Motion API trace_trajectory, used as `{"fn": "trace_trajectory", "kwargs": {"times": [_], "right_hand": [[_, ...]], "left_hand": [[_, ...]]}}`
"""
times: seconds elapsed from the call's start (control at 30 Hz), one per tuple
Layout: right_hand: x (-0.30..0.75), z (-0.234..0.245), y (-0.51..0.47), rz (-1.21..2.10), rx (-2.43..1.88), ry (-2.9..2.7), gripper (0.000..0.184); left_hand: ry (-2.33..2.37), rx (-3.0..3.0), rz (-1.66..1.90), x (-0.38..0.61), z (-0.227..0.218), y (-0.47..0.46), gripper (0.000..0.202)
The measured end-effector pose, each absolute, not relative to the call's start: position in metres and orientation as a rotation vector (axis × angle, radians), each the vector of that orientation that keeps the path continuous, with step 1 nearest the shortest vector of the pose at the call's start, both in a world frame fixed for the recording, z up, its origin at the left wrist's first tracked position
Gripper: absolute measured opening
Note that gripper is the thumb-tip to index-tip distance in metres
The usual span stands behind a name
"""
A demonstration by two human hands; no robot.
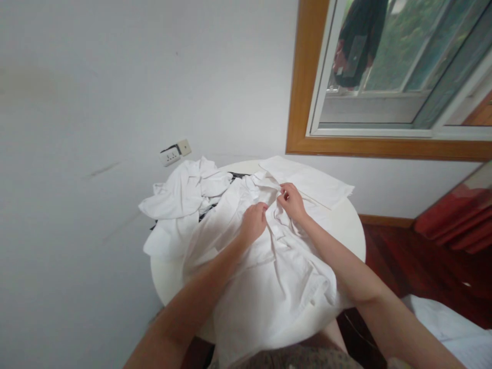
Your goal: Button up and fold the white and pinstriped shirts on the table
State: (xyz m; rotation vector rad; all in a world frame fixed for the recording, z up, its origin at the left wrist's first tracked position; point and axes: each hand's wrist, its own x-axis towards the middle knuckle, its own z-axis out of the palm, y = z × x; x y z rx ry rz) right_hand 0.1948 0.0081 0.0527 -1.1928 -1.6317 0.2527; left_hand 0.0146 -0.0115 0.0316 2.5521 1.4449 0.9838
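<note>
A white shirt (pixel 269 277) lies spread over a round white table (pixel 351 233) and hangs off its near edge. My left hand (pixel 253 221) is closed on the shirt's fabric near the collar. My right hand (pixel 292 201) pinches the shirt's front edge just beside it, fingers pressed together. Both hands sit close together at the top of the shirt.
A heap of white garments (pixel 180 200) lies at the table's left back. A folded white cloth (pixel 311 182) lies at the back right. A wall socket (pixel 175 152) is on the wall. A wood-framed window (pixel 303 102) stands to the right, a red cushion (pixel 457 215) below it.
</note>
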Motion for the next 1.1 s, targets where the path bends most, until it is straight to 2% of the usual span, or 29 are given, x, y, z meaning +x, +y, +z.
{"fn": "trace_trajectory", "kwargs": {"times": [0.17,0.43,0.63,0.8,0.9,1.0,1.1], "right_hand": [[0.198,0.029,0.014,0.599,-1.213,-1.304,0.011],[0.202,0.018,0.02,0.572,-1.287,-1.174,0.009],[0.203,0.014,0.022,0.599,-1.325,-1.153,0.012],[0.215,0.018,0.018,1.059,-1.263,-1.222,0.021],[0.225,0.026,0.007,1.253,-1.106,-1.323,0.033],[0.229,0.036,-0.006,1.216,-1.021,-1.618,0.045],[0.22,0.04,-0.018,0.912,-0.973,-1.987,0.043]], "left_hand": [[1.246,2.373,0.984,0.011,0.009,-0.008,0.024],[1.05,2.455,0.955,-0.001,0.014,-0.007,0.026],[1.19,2.559,0.86,0.0,0.023,-0.015,0.025],[1.351,2.435,0.866,-0.002,0.022,-0.019,0.023],[1.338,2.41,0.922,-0.002,0.019,-0.02,0.023],[1.287,2.422,0.941,-0.001,0.018,-0.021,0.023],[1.245,2.428,0.944,0.0,0.017,-0.022,0.024]]}}
